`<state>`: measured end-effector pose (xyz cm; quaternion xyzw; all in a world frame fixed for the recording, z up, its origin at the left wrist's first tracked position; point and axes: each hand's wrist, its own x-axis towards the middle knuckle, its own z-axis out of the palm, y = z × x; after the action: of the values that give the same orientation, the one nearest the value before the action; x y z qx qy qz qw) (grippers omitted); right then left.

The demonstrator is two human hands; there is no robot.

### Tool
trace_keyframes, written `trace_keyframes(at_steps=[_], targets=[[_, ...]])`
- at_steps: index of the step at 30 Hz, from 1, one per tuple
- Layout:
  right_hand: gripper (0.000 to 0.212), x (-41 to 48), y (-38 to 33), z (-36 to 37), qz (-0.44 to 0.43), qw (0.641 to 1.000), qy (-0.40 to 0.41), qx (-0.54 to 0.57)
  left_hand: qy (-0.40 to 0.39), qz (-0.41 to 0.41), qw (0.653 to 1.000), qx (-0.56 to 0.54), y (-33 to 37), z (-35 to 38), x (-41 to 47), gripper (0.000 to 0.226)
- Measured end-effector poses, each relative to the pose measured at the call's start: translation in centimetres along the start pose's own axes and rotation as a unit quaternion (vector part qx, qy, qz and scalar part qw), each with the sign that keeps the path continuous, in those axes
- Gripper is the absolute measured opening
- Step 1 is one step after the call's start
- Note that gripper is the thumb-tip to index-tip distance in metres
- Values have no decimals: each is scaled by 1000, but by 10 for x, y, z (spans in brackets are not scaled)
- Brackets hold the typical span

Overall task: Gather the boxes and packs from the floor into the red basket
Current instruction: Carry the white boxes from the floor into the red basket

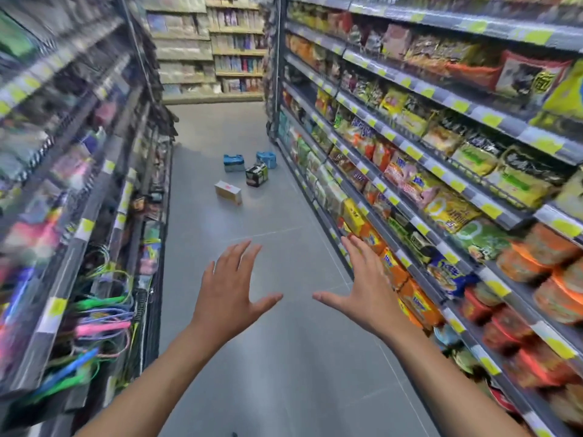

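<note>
So, stage: looks like square one, all four items are down on the floor (284,342), well ahead in the aisle.
Left hand (228,288): palm down, fingers spread wide, holding nothing.
Right hand (367,285): same deal, splayed and empty, hanging just beside the noodle shelves (441,159).
Why the hands are like that: my guess is both are kept free and out front for the grab, since nothing is within reach.
White box (228,192): nearest one, lying flat, a bit apart from the rest.
Dark pack (256,175): standing just past the box, right up against the far blue pack. Can't tell if they touch.
Left blue pack (234,163): mid-aisle, just beside the dark pack.
Right blue pack (267,159): farthest, near the foot of the shelving.
Red basket: not in view anywhere, so no clue where it is.
Next move, probably: walk up and crouch, white box first since it's closest.
Snag: without the basket nearby, an armful could slip.
</note>
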<state>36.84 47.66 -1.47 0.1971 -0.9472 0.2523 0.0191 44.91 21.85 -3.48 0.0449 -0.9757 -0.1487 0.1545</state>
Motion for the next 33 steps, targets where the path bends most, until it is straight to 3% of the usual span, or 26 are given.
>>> trace_keyframes(at_steps=[11, 24, 33], targets=[[122, 130, -8, 45, 2, 999, -49, 1, -15, -45, 999, -6, -83, 36, 96, 96], [121, 388, 50, 84, -35, 994, -99, 29, 0, -124, 992, 16, -127, 89, 304, 92], [119, 542, 45, 102, -75, 987, -134, 54, 15, -173, 985, 24, -172, 111, 419, 95]])
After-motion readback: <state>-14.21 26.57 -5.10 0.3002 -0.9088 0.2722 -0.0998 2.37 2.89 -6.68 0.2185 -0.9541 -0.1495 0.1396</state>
